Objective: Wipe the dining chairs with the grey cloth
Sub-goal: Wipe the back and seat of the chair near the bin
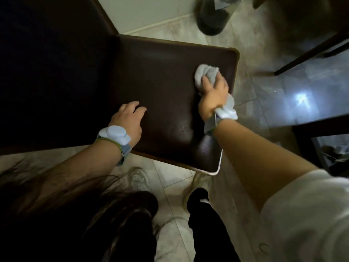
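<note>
A dining chair fills the middle of the view, its dark brown leather seat facing up and its dark backrest at the left. My right hand grips a bunched grey cloth and presses it on the seat near the right edge. A loose end of the cloth hangs out by my wrist. On the seat's near-left part rests my left hand, its fingers loosely curled and holding nothing.
Tiled floor surrounds the chair. A dark round bin base stands beyond the seat. A glass-topped table with dark wooden frame lies to the right. My legs and feet are just in front of the seat's near edge.
</note>
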A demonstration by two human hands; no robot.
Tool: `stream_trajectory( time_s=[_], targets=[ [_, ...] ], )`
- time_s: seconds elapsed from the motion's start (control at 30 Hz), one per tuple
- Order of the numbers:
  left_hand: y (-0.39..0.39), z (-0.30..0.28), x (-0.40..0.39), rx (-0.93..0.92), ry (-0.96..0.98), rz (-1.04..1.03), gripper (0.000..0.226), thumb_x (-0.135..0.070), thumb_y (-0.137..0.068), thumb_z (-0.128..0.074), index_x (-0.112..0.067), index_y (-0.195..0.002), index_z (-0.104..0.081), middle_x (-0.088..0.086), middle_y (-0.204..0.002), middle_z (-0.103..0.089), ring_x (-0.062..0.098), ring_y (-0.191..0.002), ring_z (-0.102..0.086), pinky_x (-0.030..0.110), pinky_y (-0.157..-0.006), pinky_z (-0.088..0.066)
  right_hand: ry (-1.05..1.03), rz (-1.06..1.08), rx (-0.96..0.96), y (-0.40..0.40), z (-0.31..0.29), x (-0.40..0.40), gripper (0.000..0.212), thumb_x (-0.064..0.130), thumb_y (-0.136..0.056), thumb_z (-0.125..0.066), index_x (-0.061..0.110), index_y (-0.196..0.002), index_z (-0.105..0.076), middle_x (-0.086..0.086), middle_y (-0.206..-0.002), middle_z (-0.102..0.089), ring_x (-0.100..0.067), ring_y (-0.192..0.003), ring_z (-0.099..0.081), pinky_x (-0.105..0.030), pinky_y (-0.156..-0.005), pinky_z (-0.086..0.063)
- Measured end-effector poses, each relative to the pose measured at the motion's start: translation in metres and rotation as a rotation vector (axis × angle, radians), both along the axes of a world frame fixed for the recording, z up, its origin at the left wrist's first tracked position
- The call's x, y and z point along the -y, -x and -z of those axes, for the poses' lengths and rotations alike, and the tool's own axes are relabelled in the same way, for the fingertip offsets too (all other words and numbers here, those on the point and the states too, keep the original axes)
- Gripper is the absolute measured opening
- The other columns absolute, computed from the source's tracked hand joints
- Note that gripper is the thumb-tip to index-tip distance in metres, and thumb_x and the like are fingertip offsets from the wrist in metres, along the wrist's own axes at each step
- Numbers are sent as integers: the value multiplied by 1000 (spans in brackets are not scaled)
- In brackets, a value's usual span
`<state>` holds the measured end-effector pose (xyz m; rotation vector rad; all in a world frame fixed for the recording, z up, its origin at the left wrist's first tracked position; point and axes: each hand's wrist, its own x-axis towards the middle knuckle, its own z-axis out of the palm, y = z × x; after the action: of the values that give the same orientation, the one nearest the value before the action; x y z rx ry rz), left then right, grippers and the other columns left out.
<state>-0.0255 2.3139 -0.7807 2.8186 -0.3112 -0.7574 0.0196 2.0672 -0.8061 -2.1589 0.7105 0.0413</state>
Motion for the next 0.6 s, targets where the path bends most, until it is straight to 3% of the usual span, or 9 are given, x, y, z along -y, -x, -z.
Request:
stream_trajectory(
  time_s=[0.07,0.17,0.3,0.4,0.5,0.57,0.6],
  targets=[
    [5,1,-19,-26,15,-56,58,-5,-87,-50,-17,-142,-39,6,-153,-26,31,-138,-25,45,-105,-39,-17,-27,-2,-17,-1,-42,61,45,-95,-47,24,-150,-30,-3,-157,-26,-19,-144,-23,-38,-120,-16],
    [13,4,-31,-34,59,-186,52,-5,-88,-48,-16,-139,-45,6,-150,-31,30,-136,-29,43,-106,-39,55,-326,38,-3,6,-89,58,39,-97,-49,20,-149,-32,-5,-157,-26,-17,-145,-21,-30,-120,-12],
    [29,-5,-47,-23,137,-276,42,-4,-88,-49,-13,-128,-53,6,-142,-39,29,-126,-40,39,-102,-42,167,-873,68,85,14,-104,60,0,-80,-60,10,-139,-51,-20,-152,-34,-36,-144,-24,-49,-118,-21],
    [31,-11,-42,-57,145,-211,39,-5,-87,-51,-13,-125,-55,4,-140,-39,27,-125,-42,39,-97,-44,79,-1178,107,147,4,-80,45,-9,-80,-54,9,-119,-68,-21,-141,-48,-38,-134,-41,-57,-108,-36],
    [29,-14,-34,-50,181,-162,38,-5,-86,-52,-13,-123,-57,5,-140,-40,28,-126,-42,43,-96,-46,97,-1030,144,126,-30,-51,40,-7,-84,-54,8,-118,-68,-21,-133,-55,-38,-122,-52,-45,-105,-39],
    [28,-14,-30,-43,195,-175,37,-4,-87,-51,-13,-122,-58,5,-138,-41,28,-124,-43,44,-95,-47,65,-706,209,75,-45,-27,32,3,-92,-54,4,-124,-61,-13,-125,-60,-24,-114,-56,-33,-102,-39],
    [28,-13,-29,-37,198,-174,36,-4,-87,-51,-13,-121,-58,5,-137,-42,28,-123,-44,44,-95,-47,159,-531,204,46,-46,-13,32,8,-94,-54,6,-126,-59,-9,-125,-60,-16,-114,-55,-28,-103,-39]
  ],
)
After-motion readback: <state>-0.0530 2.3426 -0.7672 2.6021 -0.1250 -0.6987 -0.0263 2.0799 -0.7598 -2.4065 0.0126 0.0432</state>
